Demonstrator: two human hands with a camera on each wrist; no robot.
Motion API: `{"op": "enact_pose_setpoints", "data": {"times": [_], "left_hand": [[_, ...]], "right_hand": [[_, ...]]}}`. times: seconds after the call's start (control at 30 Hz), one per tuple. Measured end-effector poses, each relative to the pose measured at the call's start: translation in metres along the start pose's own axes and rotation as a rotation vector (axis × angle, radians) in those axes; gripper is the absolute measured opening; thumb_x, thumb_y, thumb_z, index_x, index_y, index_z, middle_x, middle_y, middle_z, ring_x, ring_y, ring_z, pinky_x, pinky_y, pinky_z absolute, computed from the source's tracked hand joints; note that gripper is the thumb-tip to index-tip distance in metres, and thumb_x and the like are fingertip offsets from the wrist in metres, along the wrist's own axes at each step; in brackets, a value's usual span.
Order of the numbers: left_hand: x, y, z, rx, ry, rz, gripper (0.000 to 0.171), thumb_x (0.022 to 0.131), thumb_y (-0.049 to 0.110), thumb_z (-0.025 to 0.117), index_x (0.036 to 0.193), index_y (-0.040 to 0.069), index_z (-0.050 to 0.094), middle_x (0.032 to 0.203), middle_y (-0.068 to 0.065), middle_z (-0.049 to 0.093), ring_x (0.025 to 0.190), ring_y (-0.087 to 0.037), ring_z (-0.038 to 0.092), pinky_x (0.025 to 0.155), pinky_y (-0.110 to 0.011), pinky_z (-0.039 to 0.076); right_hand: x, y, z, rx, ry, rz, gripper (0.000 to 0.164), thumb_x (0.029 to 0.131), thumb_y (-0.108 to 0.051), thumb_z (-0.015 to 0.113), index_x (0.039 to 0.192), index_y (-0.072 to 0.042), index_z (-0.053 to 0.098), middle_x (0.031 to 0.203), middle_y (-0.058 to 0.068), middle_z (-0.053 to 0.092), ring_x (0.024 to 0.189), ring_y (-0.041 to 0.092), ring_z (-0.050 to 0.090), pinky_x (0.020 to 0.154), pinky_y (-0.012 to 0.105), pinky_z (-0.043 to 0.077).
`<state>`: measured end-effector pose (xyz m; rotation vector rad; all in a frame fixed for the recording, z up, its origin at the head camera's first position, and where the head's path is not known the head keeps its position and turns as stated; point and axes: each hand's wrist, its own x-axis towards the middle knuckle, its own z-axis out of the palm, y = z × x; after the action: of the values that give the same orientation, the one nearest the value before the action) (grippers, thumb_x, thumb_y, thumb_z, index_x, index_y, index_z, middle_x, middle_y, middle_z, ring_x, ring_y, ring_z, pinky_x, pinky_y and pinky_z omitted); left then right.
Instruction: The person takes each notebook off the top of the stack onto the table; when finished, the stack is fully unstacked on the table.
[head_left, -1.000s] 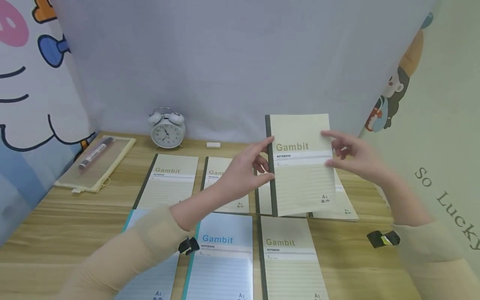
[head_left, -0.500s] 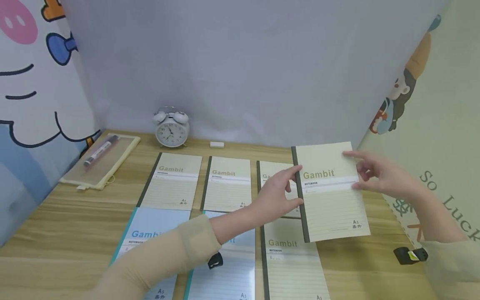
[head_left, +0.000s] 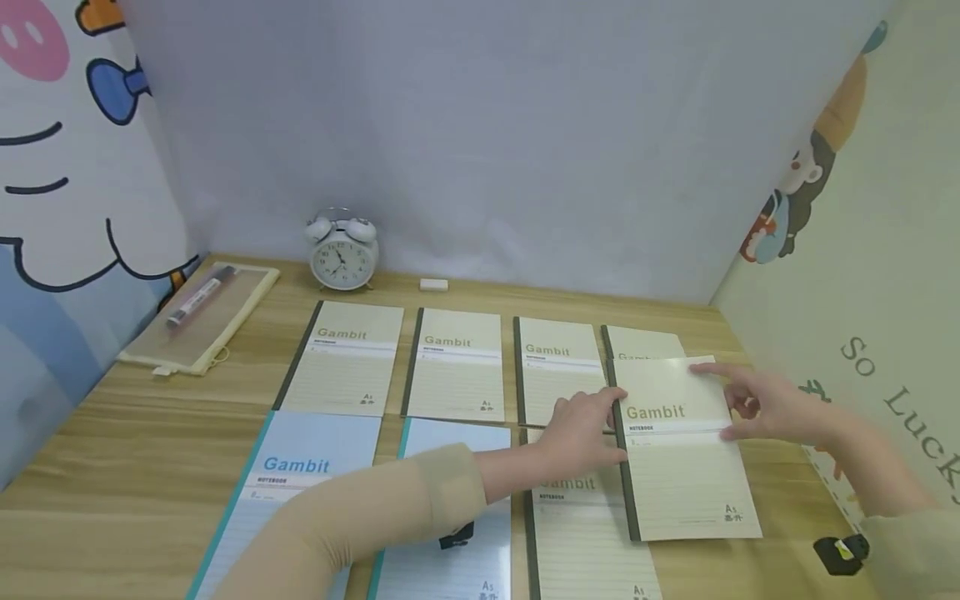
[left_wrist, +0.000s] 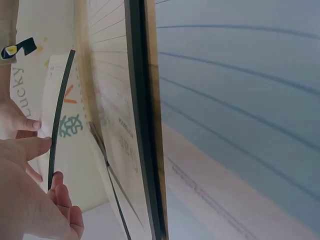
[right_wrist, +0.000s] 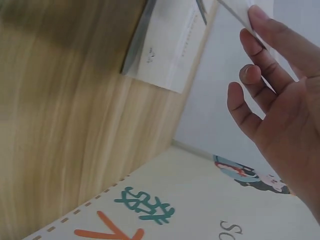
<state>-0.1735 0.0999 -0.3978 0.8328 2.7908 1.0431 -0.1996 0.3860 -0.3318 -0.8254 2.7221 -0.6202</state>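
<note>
A cream Gambit notebook point(head_left: 690, 492) with a dark spine is held by both hands at the right of the head view, above the table. My left hand point(head_left: 581, 437) pinches its spine edge; my right hand point(head_left: 780, 408) grips the opposite edge. The left wrist view shows the raised notebook's dark spine point(left_wrist: 60, 110) between the left thumb and fingers. In the right wrist view, thumb and index finger of the right hand point(right_wrist: 290, 95) pinch a thin edge. Beneath and left of it lies another cream notebook point(head_left: 585, 533), partly covered by the left hand.
Several cream notebooks point(head_left: 337, 367) form a back row; the rightmost one point(head_left: 645, 340) is partly hidden by the held notebook. Two blue notebooks point(head_left: 315, 442) lie in front. A white alarm clock point(head_left: 342, 260), a small white block point(head_left: 433, 285) and a zip pouch point(head_left: 217, 333) with a marker stand behind.
Both hands have carried the notebook right, down and nearer, off the back row. The rightmost back notebook's top now shows behind it.
</note>
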Motion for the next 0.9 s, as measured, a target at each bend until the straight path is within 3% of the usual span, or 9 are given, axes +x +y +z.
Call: {"op": "enact_pose_setpoints", "data": {"times": [0.2, 0.47, 0.63, 0.9], "left_hand": [[-0.002, 0.01, 0.026, 0.047, -0.058, 0.002, 0.076, 0.071, 0.035, 0.082, 0.136, 0.017, 0.047, 0.078, 0.017, 0.057, 0.074, 0.001, 0.048, 0.066, -0.019, 0.031], [-0.001, 0.017, 0.051, -0.012, -0.137, -0.005, 0.074, 0.07, 0.038, 0.082, 0.133, 0.019, 0.048, 0.071, 0.018, 0.05, 0.069, 0.001, 0.043, 0.065, -0.017, 0.032], [-0.005, 0.022, 0.054, -0.004, -0.189, 0.0, 0.074, 0.07, 0.042, 0.081, 0.133, 0.021, 0.049, 0.07, 0.018, 0.05, 0.07, 0.001, 0.043, 0.065, -0.018, 0.031], [-0.008, 0.024, 0.055, 0.106, -0.25, 0.028, 0.074, 0.067, 0.05, 0.081, 0.13, 0.023, 0.053, 0.064, 0.019, 0.05, 0.069, 0.0, 0.042, 0.065, -0.02, 0.027]], "right_hand": [[-0.019, 0.024, 0.013, 0.178, -0.111, 0.03, 0.083, 0.078, -0.019, 0.075, 0.145, -0.005, 0.028, 0.071, -0.005, 0.059, 0.059, 0.003, 0.045, 0.052, 0.023, 0.041], [-0.046, 0.043, 0.029, 0.302, -0.143, -0.04, 0.078, 0.08, -0.009, 0.072, 0.145, 0.0, 0.028, 0.059, 0.009, 0.04, 0.053, 0.009, 0.037, 0.047, 0.025, 0.037], [-0.059, 0.053, 0.043, 0.362, -0.164, -0.025, 0.077, 0.081, -0.007, 0.071, 0.145, -0.001, 0.028, 0.061, 0.009, 0.044, 0.056, 0.002, 0.04, 0.046, 0.024, 0.037], [-0.066, 0.061, 0.061, 0.382, -0.212, -0.023, 0.079, 0.079, -0.008, 0.072, 0.144, 0.001, 0.028, 0.061, 0.002, 0.048, 0.059, -0.006, 0.04, 0.045, 0.022, 0.037]]}}
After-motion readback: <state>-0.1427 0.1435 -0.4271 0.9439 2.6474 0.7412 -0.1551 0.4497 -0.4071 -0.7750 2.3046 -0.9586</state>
